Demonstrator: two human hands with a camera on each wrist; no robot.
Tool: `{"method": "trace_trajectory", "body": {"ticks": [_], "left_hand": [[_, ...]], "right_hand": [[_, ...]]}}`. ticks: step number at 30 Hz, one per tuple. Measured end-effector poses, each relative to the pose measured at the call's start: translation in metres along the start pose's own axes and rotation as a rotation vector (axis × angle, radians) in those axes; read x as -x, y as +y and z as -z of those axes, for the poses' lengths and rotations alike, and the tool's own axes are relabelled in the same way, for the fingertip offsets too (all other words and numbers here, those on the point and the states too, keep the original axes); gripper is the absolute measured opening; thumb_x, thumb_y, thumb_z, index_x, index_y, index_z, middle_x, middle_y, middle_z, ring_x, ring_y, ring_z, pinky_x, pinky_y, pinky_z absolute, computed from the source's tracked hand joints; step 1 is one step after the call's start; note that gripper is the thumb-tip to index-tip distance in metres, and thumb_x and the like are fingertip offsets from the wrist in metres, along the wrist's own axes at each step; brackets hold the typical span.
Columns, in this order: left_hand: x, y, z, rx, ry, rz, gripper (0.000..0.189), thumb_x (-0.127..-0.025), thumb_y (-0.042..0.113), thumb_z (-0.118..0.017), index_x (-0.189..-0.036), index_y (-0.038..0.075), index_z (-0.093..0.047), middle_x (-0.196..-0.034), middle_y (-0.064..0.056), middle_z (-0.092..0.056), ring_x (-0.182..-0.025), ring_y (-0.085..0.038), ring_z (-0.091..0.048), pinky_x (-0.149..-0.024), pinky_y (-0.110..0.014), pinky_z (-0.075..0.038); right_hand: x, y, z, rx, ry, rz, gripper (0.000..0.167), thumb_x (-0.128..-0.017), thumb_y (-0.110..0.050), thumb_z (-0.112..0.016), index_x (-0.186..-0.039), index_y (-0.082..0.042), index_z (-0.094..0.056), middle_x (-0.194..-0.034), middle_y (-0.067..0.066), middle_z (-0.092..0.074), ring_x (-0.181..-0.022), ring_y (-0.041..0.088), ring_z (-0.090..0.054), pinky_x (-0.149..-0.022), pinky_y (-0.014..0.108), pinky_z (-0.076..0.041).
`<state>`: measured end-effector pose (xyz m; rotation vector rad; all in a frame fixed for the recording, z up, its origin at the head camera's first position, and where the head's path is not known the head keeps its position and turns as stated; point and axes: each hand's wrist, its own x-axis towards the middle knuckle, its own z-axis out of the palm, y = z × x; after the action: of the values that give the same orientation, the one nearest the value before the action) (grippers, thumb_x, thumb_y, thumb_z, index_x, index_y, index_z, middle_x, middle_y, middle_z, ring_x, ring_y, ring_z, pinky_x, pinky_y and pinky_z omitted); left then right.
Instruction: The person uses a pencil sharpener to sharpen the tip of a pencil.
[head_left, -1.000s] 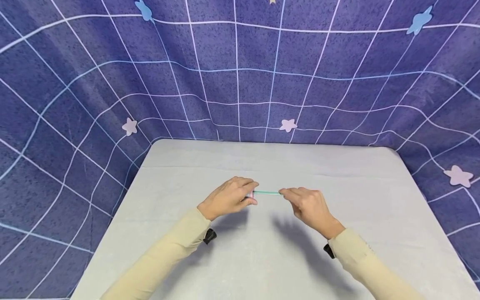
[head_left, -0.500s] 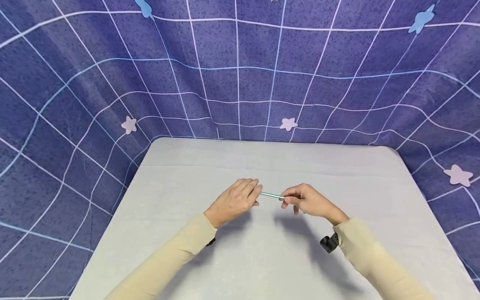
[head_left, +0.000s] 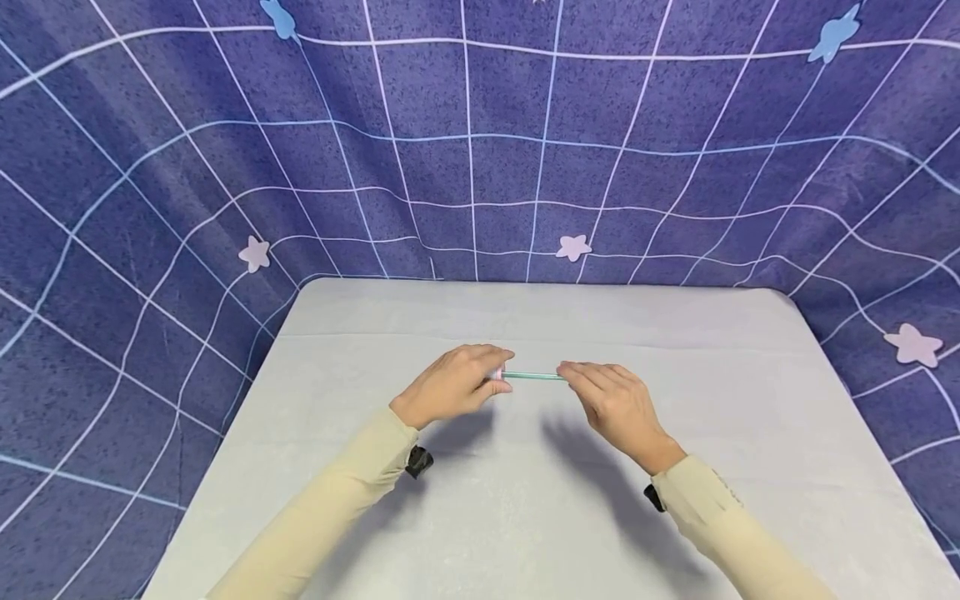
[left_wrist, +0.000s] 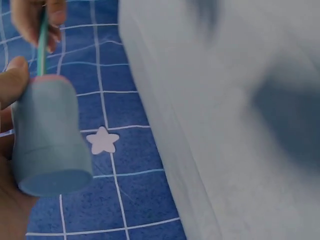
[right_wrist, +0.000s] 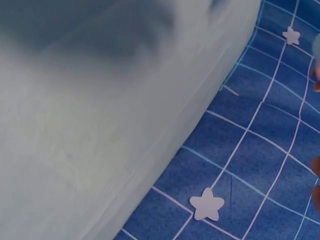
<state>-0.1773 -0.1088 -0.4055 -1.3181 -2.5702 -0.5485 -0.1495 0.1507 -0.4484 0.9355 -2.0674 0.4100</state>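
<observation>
My left hand (head_left: pixel 448 385) grips a light blue, waisted pencil sharpener (left_wrist: pixel 49 127) with a pink rim. From the rim end projects a slim green pencil (head_left: pixel 532 376), its tip hidden inside the sharpener. The fingers of my right hand (head_left: pixel 617 410) pinch the pencil's other end. Both hands are raised over the white table, with the pencil lying nearly level between them. In the left wrist view, the sharpener's wide blue base faces the camera. At the right wrist view's right edge, only bits of fingers (right_wrist: pixel 316 197) and the sharpener show.
A white-covered table (head_left: pixel 525 517) spreads beneath both hands and carries their shadows. Behind it and at its sides hangs a blue curtain (head_left: pixel 510 167) with grid lines and stars. A dark wrist camera (head_left: pixel 419 461) sits under the left cuff.
Half a second ago both hands were rolled, with the right thumb showing on top and the sharpener covered. Now they are turned back, much as one second ago, slightly higher in view.
</observation>
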Motion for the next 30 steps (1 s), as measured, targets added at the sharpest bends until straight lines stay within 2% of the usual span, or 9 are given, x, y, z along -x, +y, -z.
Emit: {"method": "trace_trajectory", "body": {"ticks": [5,11,13,16,19,22,26,28,30], "left_hand": [[-0.003,0.0,0.007,0.203,-0.124,0.112,0.037,-0.094,0.024,-0.06,-0.122,0.0,-0.06,-0.094,-0.001,-0.066,-0.081,-0.008,-0.056,-0.082,-0.029,-0.052],[-0.005,-0.002,0.013,0.45,-0.299,0.223,0.032,-0.096,0.02,-0.056,-0.121,0.0,-0.063,-0.097,0.0,-0.072,-0.073,-0.005,-0.052,-0.077,-0.023,-0.047],[-0.005,-0.003,0.013,0.485,-0.331,0.238,0.033,-0.096,0.02,-0.056,-0.12,-0.001,-0.063,-0.1,-0.001,-0.072,-0.073,-0.005,-0.051,-0.074,-0.021,-0.045],[-0.004,-0.003,0.011,0.486,-0.321,0.246,0.035,-0.093,0.019,-0.06,-0.122,-0.002,-0.062,-0.093,0.0,-0.072,-0.071,-0.004,-0.051,-0.069,-0.019,-0.044],[0.001,-0.001,0.005,0.389,-0.238,0.191,0.036,-0.09,0.019,-0.065,-0.118,-0.002,-0.063,-0.087,-0.001,-0.068,-0.069,-0.006,-0.052,-0.064,-0.019,-0.046],[0.007,0.004,-0.006,0.147,-0.108,0.046,0.038,-0.086,0.024,-0.069,-0.114,-0.001,-0.064,-0.095,-0.006,-0.067,-0.08,-0.013,-0.062,-0.076,-0.025,-0.053],[0.015,0.01,-0.021,-0.223,0.072,-0.151,0.045,-0.082,0.031,-0.07,-0.113,-0.001,-0.064,-0.108,-0.014,-0.067,-0.101,-0.024,-0.065,-0.092,-0.034,-0.051],[0.018,0.014,-0.026,-0.359,0.143,-0.208,0.045,-0.082,0.034,-0.068,-0.111,0.0,-0.063,-0.109,-0.013,-0.066,-0.101,-0.025,-0.064,-0.093,-0.034,-0.051],[0.019,0.016,-0.029,-0.452,0.2,-0.242,0.044,-0.082,0.036,-0.065,-0.11,0.001,-0.063,-0.108,-0.013,-0.066,-0.1,-0.025,-0.063,-0.094,-0.033,-0.05]], "right_hand": [[-0.003,0.002,0.0,0.084,0.107,0.109,0.025,-0.098,-0.008,-0.047,-0.106,-0.006,-0.071,-0.1,0.005,-0.073,-0.084,0.022,-0.07,-0.071,0.034,-0.054],[-0.004,0.002,0.002,0.118,0.162,0.186,0.022,-0.094,-0.006,-0.053,-0.103,-0.009,-0.073,-0.093,0.001,-0.074,-0.076,0.018,-0.068,-0.063,0.03,-0.051],[-0.004,0.001,0.003,0.113,0.143,0.191,0.023,-0.095,-0.007,-0.051,-0.101,-0.01,-0.073,-0.09,-0.001,-0.074,-0.071,0.017,-0.066,-0.059,0.028,-0.05],[-0.004,-0.002,0.005,0.064,0.042,0.145,0.021,-0.097,-0.01,-0.05,-0.097,-0.01,-0.071,-0.084,-0.002,-0.073,-0.06,0.013,-0.062,-0.05,0.024,-0.048],[-0.007,-0.004,0.009,-0.096,-0.143,-0.002,0.011,-0.091,-0.01,-0.06,-0.093,-0.009,-0.071,-0.078,-0.002,-0.072,-0.053,0.009,-0.058,-0.045,0.022,-0.047],[-0.013,-0.003,0.013,-0.358,-0.377,-0.242,0.006,-0.084,-0.008,-0.068,-0.089,-0.009,-0.072,-0.071,-0.002,-0.07,-0.049,0.002,-0.05,-0.043,0.02,-0.041],[-0.017,0.004,0.015,-0.778,-0.692,-0.613,0.012,-0.091,-0.006,-0.059,-0.088,-0.002,-0.071,-0.064,0.0,-0.064,-0.043,0.0,-0.037,-0.039,0.017,-0.032],[-0.017,0.008,0.014,-0.973,-0.807,-0.763,0.019,-0.095,-0.007,-0.054,-0.089,0.003,-0.068,-0.062,0.002,-0.061,-0.04,0.002,-0.035,-0.037,0.017,-0.029],[-0.015,0.011,0.013,-1.113,-0.886,-0.865,0.024,-0.098,-0.009,-0.049,-0.089,0.007,-0.064,-0.06,0.003,-0.058,-0.038,0.004,-0.033,-0.036,0.018,-0.026]]}}
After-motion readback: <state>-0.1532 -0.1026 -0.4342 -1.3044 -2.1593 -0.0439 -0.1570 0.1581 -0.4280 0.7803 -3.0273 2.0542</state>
